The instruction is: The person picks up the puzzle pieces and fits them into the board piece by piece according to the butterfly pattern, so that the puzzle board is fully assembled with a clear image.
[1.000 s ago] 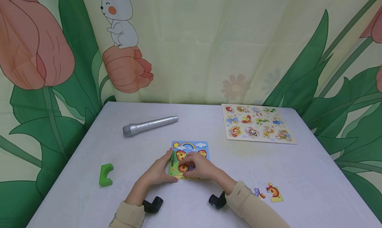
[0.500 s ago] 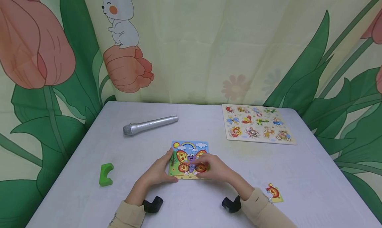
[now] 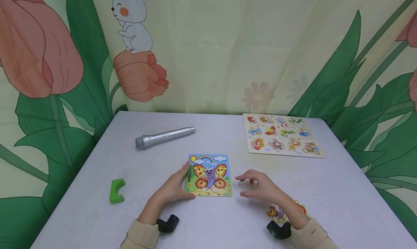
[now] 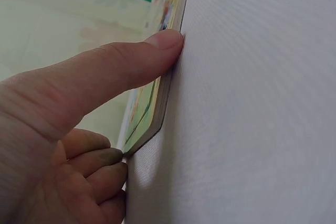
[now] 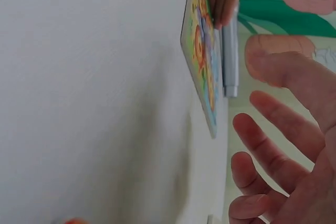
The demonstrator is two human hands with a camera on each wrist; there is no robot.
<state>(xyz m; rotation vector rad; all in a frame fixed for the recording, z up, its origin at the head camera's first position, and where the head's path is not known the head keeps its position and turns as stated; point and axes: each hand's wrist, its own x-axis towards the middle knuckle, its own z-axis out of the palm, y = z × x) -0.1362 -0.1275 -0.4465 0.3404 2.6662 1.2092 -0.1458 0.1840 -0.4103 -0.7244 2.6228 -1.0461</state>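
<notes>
A small square jigsaw puzzle (image 3: 210, 174) with a butterfly picture lies flat near the middle of the table. My left hand (image 3: 174, 185) holds it at its left side, thumb along the near edge and fingers at the left edge. In the left wrist view the thumb (image 4: 115, 69) lies against the puzzle's edge (image 4: 149, 108). To the right of the puzzle, apart from it, my right hand (image 3: 260, 185) hovers with fingers spread and nothing between them. Loose puzzle pieces (image 3: 277, 212) lie under the right forearm, which partly hides them.
A silver microphone (image 3: 165, 136) lies behind the puzzle to the left. At the back right is a larger board with insect pieces (image 3: 281, 136). A green arch-shaped block (image 3: 116, 191) sits at the left. A printed curtain (image 3: 208, 60) hangs behind the table (image 3: 208, 227).
My right hand has come off the puzzle and moved right, uncovering the whole butterfly picture. The left hand has stayed in place at the puzzle's left side.
</notes>
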